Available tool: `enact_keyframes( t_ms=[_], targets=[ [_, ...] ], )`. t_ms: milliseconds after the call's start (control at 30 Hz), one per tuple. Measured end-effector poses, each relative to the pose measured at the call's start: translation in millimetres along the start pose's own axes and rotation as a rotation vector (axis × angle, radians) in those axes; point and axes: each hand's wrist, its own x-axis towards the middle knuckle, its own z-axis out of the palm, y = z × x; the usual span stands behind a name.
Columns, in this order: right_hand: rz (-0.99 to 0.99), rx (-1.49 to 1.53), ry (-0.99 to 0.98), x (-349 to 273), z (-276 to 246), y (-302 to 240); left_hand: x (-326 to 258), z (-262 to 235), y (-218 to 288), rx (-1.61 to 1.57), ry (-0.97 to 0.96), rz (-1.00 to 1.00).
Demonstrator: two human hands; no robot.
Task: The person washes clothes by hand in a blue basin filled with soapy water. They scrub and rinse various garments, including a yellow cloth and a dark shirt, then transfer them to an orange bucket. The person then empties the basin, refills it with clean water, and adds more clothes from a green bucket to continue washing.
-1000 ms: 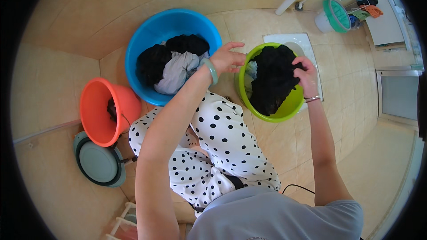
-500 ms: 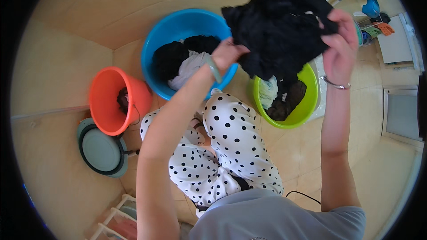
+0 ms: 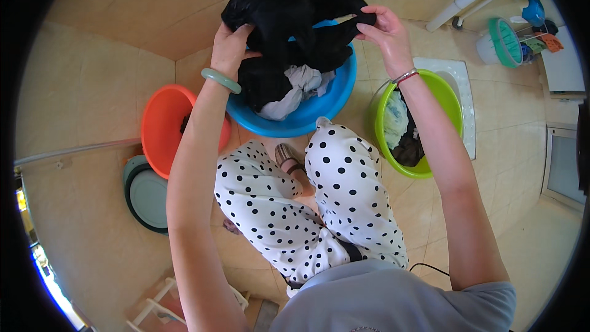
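A: Nearest items?

B: One grey shirt (image 3: 393, 301); one pair of white trousers (image 3: 344, 160), black-dotted, knees bent.

A: Beyond those?

B: One round grey basin (image 3: 149, 195), beside the left forearm. One orange bucket (image 3: 161, 126), partly behind that forearm. At right, one green bucket (image 3: 447, 101), containing pale cloth (image 3: 394, 120) and dark brown cloth (image 3: 409, 147).

A: And ahead of the knees?

B: One blue basin (image 3: 307, 124), with dark cloth (image 3: 261, 89) and pale grey cloth (image 3: 289, 101) inside.

A: The hands?

B: Left hand (image 3: 230, 52) (pale green bangle (image 3: 221, 80) at the wrist): fingers grasped a black garment (image 3: 276, 12) at its left side. Right hand (image 3: 388, 37): fingers pinched its right end.

A: Garment's location?

B: Stretched between both hands, over the far part of the blue basin; whether it touched the cloth inside, I could not tell.

A: Farthest?

B: One white floor fixture (image 3: 468, 110) behind the green bucket, then one bin (image 3: 490, 50) with a green rim.
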Motion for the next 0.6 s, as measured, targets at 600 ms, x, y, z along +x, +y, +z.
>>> enact_keyframes(
  t_ms=[600],
  targets=[
    [0.484, -1.121, 0.004, -130, -224, 66, 0, 40, -68, 0.489, -0.448, -0.165]
  ],
)
